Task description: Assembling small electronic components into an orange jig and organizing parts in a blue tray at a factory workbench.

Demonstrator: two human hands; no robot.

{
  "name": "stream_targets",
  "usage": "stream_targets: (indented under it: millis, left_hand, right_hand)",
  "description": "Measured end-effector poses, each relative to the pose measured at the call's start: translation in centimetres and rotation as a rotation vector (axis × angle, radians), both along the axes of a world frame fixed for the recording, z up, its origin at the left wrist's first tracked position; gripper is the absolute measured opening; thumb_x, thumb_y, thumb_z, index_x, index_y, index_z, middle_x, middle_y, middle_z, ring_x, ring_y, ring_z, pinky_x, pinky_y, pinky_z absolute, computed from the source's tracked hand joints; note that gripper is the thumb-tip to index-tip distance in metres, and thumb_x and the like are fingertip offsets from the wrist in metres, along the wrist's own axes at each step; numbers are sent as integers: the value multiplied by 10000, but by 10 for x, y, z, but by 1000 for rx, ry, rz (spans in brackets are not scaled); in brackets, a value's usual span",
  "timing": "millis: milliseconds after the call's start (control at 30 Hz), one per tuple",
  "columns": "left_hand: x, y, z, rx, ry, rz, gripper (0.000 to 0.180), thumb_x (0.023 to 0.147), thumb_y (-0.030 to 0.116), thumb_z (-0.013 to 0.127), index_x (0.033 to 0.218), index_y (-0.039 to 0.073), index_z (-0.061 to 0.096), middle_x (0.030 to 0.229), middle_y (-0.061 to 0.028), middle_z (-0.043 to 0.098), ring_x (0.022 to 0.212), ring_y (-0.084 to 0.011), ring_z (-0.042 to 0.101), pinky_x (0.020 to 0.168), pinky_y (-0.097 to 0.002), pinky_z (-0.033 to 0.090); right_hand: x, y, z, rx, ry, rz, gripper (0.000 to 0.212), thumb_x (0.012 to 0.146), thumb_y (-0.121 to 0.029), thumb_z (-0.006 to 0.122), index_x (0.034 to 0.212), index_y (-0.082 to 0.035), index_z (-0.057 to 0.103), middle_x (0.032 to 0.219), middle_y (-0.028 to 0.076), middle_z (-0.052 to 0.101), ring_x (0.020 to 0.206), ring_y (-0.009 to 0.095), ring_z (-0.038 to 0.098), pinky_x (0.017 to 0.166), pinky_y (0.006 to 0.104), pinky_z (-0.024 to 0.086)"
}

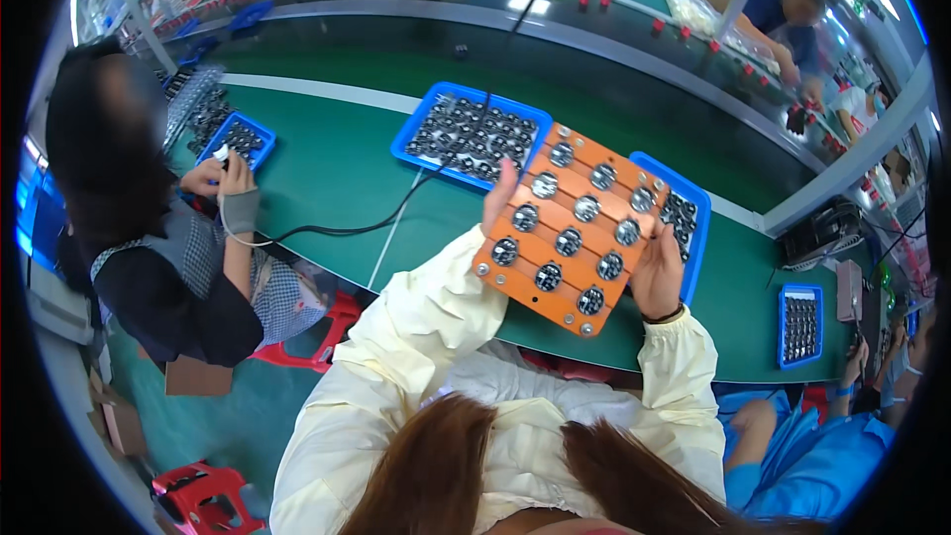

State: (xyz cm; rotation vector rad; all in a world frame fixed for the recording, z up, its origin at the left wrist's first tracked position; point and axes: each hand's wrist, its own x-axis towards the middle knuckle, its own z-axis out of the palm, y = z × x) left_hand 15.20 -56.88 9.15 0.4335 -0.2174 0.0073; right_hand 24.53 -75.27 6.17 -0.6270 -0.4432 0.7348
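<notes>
I have the orange board [577, 260] in both hands, just past twelve o'clock from me, its face up toward me over my edge of the bench [327, 173]. My left hand [497, 200] is part-curled on its nine o'clock side, thumb showing; my right hand [656, 272] is closed around the three o'clock side. I can't tell how far the fingers bend underneath.

Loading looks done: twelve shiny discs [568, 242] sit in four rows of three, and I see no gap in the rows. Whether each is fully seated, I can't tell. Plenty is left: from the board, one blue tray [416, 117] of parts sits at half past ten, another tray [699, 238] at three, partly hidden behind it.
</notes>
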Motion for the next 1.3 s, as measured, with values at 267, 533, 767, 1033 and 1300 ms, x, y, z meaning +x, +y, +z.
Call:
stream_targets:
  millis: [267, 533, 767, 1033, 1300]
  left_hand:
    - [-7, -3, 2, -102, 155, -173, 885, 723, 759, 343, 1326, 111, 337, 1310, -157, 394, 1144, -334, 446, 946, -498, 374]
    - [-6, 2, -6, -51, 124, -113, 894, 718, 766, 333, 1330, 115, 331, 1322, -166, 377, 1156, -354, 425, 949, -527, 360]
    - [13, 1, -44, -276, 56, 114, 709, 863, 612, 216, 1279, 53, 347, 1285, -206, 402, 1128, -372, 453, 927, -487, 399]
    - [19, 4, -71, -84, 87, 46, 514, 941, 370, 280, 1129, -74, 459, 961, -247, 592, 805, -277, 620, 741, -307, 526]
    - [32, -10, -77, 352, 333, 624, 248, 894, 193, 398, 971, 15, 552, 856, -58, 598, 739, -142, 583, 626, -276, 468]
  right_hand:
    - [-5, -13, 9, -1, 189, 213, 442, 891, -193, 446, 1282, -17, 336, 1264, 160, 445, 1135, 318, 474, 914, 469, 431]
    - [-6, -12, 14, -16, 59, 206, 473, 864, -143, 467, 1278, 6, 292, 1205, 184, 471, 1040, 328, 542, 684, 436, 563]
    - [16, -14, 11, 34, 62, -23, 393, 898, -122, 418, 1249, 39, 348, 1240, 194, 455, 1108, 339, 489, 848, 477, 493]
    - [22, 52, 31, 59, 33, -94, 326, 862, -34, 477, 1177, 30, 425, 1145, 160, 518, 1095, 289, 492, 932, 455, 424]
    - [-2, 163, 25, 109, 309, 95, 264, 849, 8, 481, 1109, 47, 454, 1098, 184, 522, 1048, 336, 508, 920, 538, 418]
